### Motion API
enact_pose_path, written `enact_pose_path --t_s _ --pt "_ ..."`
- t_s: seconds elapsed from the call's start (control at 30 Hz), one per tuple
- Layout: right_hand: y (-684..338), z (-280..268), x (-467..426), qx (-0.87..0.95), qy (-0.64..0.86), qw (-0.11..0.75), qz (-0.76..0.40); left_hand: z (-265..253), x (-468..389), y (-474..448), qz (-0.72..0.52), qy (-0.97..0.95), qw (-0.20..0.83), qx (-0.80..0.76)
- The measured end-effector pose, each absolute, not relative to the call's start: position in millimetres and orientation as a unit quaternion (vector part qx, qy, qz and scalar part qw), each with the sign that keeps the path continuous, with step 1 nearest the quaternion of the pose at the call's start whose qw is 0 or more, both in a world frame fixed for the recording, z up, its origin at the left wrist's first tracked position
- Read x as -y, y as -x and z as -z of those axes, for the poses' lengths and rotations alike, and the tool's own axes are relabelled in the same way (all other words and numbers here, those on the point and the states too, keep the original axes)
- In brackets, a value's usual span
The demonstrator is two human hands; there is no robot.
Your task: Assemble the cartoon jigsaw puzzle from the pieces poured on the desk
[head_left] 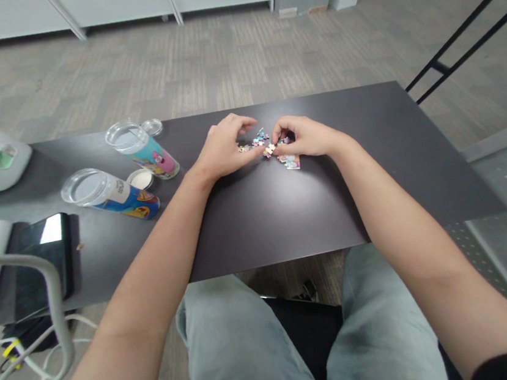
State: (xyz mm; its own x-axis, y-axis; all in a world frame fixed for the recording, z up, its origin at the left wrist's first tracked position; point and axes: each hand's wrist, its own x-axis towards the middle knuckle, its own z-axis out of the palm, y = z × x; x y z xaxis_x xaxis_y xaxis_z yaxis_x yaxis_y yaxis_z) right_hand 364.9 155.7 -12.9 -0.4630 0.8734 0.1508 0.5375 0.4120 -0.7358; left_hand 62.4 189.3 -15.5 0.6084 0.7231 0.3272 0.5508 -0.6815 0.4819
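Several small, colourful jigsaw pieces [260, 138] lie in a cluster on the dark table, between my two hands. My right hand [306, 136] has its thumb and fingertips pinched on a light puzzle piece [269, 150] at the near side of the cluster. A joined patch of jigsaw [291, 162] shows just below that hand, partly covered by it. On the other side is my left hand [228, 148], fingers apart and curved over the pieces. Its thumb reaches to the light piece; whether it touches the piece I cannot tell.
Two clear-topped printed canisters, one pink and teal [157, 155], one blue [129, 199], lie left of my left arm. Near them are a clear lid [152, 127] and a round white-topped lid [140, 179]. Farther left are a black tablet-like device [42, 253] and a white plastic container [14, 161].
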Motion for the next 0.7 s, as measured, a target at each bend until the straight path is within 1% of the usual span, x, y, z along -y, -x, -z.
enact_pose_path --t_s 0.1,0.2,0.27,0.37,0.43,0.5,0.6,0.7 --pt "-366 13 -159 0.768 0.439 0.315 -0.342 6 -181 -61 -0.167 -0.883 0.133 -0.419" --pt "-377 4 -158 0.768 0.461 0.331 -0.298 1 -177 -61 -0.153 -0.880 0.148 -0.424" --pt "-389 -4 -154 0.778 0.487 0.300 -0.258 3 -178 -62 -0.161 -0.878 0.167 -0.420" --pt "-403 -12 -145 0.792 0.531 0.209 -0.217 9 -184 -63 -0.182 -0.883 0.188 -0.391" --pt "-406 -14 -140 0.795 0.552 0.158 -0.196 14 -188 -64 -0.205 -0.890 0.206 -0.352" --pt "-404 -15 -136 0.797 0.559 0.127 -0.192 16 -191 -65 -0.233 -0.889 0.231 -0.320" --pt "-395 -17 -135 0.796 0.550 0.110 -0.229 13 -192 -61 -0.260 -0.875 0.248 -0.324" --pt "-388 -19 -134 0.791 0.540 0.130 -0.257 5 -190 -52 -0.237 -0.868 0.202 -0.386"
